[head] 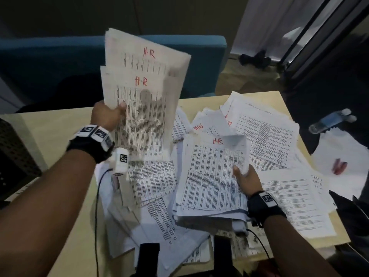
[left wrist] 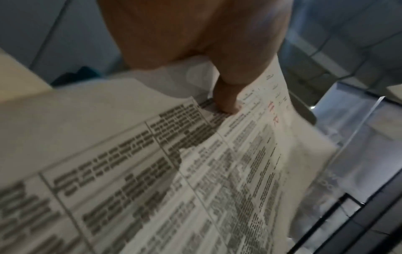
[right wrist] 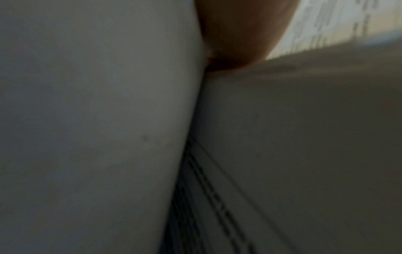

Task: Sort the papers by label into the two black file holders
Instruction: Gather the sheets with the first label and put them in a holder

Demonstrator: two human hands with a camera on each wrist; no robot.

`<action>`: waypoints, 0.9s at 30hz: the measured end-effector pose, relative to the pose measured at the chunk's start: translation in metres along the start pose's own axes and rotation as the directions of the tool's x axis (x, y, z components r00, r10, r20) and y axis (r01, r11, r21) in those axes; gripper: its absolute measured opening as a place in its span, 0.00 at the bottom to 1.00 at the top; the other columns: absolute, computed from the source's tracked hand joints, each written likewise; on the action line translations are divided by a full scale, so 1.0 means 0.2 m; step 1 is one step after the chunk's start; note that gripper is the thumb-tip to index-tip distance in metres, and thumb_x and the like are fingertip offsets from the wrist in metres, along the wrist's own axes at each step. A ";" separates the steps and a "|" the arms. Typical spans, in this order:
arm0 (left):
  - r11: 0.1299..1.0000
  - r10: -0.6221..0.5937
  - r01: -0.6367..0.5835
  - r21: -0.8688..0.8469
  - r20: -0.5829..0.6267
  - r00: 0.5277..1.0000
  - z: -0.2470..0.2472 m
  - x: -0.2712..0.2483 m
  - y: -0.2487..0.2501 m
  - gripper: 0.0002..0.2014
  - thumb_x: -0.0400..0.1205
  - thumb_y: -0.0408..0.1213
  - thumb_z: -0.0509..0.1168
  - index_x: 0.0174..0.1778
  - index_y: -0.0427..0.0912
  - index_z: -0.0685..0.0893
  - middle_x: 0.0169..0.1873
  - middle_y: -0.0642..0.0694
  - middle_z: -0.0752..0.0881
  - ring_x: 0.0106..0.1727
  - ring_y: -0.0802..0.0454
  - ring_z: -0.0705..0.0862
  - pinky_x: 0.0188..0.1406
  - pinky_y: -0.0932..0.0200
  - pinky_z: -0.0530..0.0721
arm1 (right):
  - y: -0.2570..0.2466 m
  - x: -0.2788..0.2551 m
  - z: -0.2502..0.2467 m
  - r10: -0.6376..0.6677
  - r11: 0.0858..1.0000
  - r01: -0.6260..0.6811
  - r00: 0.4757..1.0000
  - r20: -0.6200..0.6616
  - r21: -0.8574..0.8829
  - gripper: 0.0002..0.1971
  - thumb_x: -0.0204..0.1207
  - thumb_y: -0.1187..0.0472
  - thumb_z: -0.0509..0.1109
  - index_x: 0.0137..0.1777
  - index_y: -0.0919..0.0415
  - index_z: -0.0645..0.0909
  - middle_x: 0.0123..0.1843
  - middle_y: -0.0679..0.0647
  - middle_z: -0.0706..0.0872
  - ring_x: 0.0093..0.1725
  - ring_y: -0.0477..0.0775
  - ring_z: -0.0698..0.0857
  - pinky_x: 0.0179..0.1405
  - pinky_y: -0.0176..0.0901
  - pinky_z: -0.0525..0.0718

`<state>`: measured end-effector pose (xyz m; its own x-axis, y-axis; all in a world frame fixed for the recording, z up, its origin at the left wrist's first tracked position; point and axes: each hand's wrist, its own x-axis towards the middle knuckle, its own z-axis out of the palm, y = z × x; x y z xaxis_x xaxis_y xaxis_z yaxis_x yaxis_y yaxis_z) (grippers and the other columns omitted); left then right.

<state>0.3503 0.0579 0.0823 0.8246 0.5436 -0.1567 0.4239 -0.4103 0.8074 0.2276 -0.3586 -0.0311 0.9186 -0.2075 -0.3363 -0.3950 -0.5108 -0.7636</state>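
Note:
My left hand [head: 114, 112] holds a bunch of table-printed sheets [head: 143, 108] upright above the table, thumb on the front, red "H.R" written at their tops. In the left wrist view the thumb [left wrist: 226, 103] presses on these sheets [left wrist: 239, 171]. My right hand [head: 244, 177] grips the right edge of another "H.R" sheet [head: 211, 172], lifted off a loose pile of papers [head: 269, 136]. The right wrist view is dark, showing the hand [right wrist: 239, 31] against blank paper [right wrist: 97, 120]. A black mesh file holder [head: 14, 156] stands at the far left.
The papers cover the middle and right of a pale wooden table [head: 60, 132]. A water bottle [head: 331, 120] lies beyond the right edge, near a small red object [head: 339, 166]. A blue chair [head: 50, 62] stands behind the table. Dark shapes [head: 147, 254] sit at the front edge.

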 end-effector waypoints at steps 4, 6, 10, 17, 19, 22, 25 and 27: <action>0.995 0.063 -0.043 -0.086 0.253 0.965 0.06 -0.20 0.06 0.15 0.76 0.43 0.74 0.53 0.36 0.87 0.42 0.38 0.87 0.41 0.48 0.83 0.40 0.54 0.80 | -0.01 -0.02 0.00 0.096 0.994 -0.095 0.995 -0.010 0.058 0.38 0.81 0.35 0.42 0.74 0.66 0.70 0.68 0.64 0.79 0.64 0.61 0.79 0.63 0.47 0.72; 0.997 0.063 -0.042 -0.065 0.367 0.928 0.13 -0.35 0.10 0.11 0.76 0.44 0.74 0.45 0.39 0.85 0.35 0.38 0.85 0.33 0.48 0.80 0.33 0.55 0.76 | 0.00 -0.01 -0.02 0.111 0.992 -0.113 0.993 0.045 0.055 0.34 0.84 0.40 0.41 0.79 0.64 0.66 0.75 0.58 0.74 0.74 0.57 0.73 0.71 0.44 0.65; 0.981 0.139 -0.065 -0.181 0.430 0.892 0.20 -0.56 0.22 0.07 0.78 0.46 0.71 0.41 0.48 0.81 0.26 0.54 0.82 0.25 0.60 0.77 0.24 0.66 0.75 | 0.04 0.01 -0.06 0.082 0.996 -0.085 0.981 0.176 0.014 0.37 0.75 0.26 0.52 0.72 0.53 0.70 0.60 0.47 0.81 0.56 0.52 0.81 0.56 0.49 0.79; 0.973 0.218 -0.133 -0.190 0.556 0.802 0.31 -0.64 0.37 0.05 0.78 0.42 0.72 0.40 0.48 0.83 0.28 0.56 0.87 0.29 0.65 0.84 0.27 0.70 0.78 | 0.08 0.02 -0.13 0.111 0.983 -0.137 0.972 0.206 0.118 0.32 0.80 0.35 0.55 0.65 0.62 0.79 0.63 0.63 0.86 0.60 0.61 0.84 0.67 0.60 0.78; 0.985 0.128 -0.171 0.018 0.585 0.801 0.42 -0.68 0.24 0.08 0.78 0.43 0.72 0.38 0.47 0.81 0.27 0.56 0.82 0.28 0.57 0.82 0.24 0.65 0.74 | 0.08 0.02 -0.14 0.200 0.958 -0.234 0.960 0.197 0.163 0.35 0.79 0.30 0.50 0.67 0.56 0.80 0.64 0.60 0.86 0.62 0.60 0.84 0.68 0.60 0.78; 0.962 -0.024 -0.135 0.238 0.566 0.824 0.56 -0.77 0.00 0.12 0.79 0.46 0.70 0.48 0.41 0.79 0.36 0.49 0.82 0.36 0.50 0.81 0.29 0.64 0.74 | 0.06 0.03 -0.15 0.271 0.903 -0.324 0.939 0.213 0.281 0.38 0.79 0.29 0.42 0.64 0.56 0.82 0.42 0.55 0.85 0.35 0.51 0.84 0.35 0.42 0.83; 0.943 -0.137 -0.021 0.332 0.446 0.885 0.65 -0.87 -0.17 0.17 0.79 0.47 0.70 0.55 0.37 0.82 0.37 0.46 0.83 0.34 0.51 0.80 0.29 0.63 0.75 | 0.02 0.01 -0.18 0.222 0.897 -0.312 0.931 0.289 0.314 0.36 0.82 0.36 0.38 0.62 0.60 0.81 0.25 0.48 0.78 0.17 0.40 0.73 0.17 0.32 0.68; 0.945 -0.181 0.048 0.325 0.394 0.901 0.70 -0.92 -0.20 0.20 0.80 0.45 0.69 0.61 0.36 0.81 0.41 0.44 0.85 0.37 0.48 0.82 0.34 0.62 0.78 | 0.00 -0.02 -0.18 0.151 0.882 -0.276 0.933 0.326 0.382 0.27 0.86 0.42 0.43 0.61 0.56 0.80 0.31 0.43 0.86 0.24 0.34 0.83 0.22 0.26 0.76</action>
<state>0.2351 -0.1282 -0.0005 0.8137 0.2758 -0.5117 0.5618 -0.5991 0.5705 0.2250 -0.3885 -0.0100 0.7933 0.0009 -0.6089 -0.6071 -0.0746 -0.7911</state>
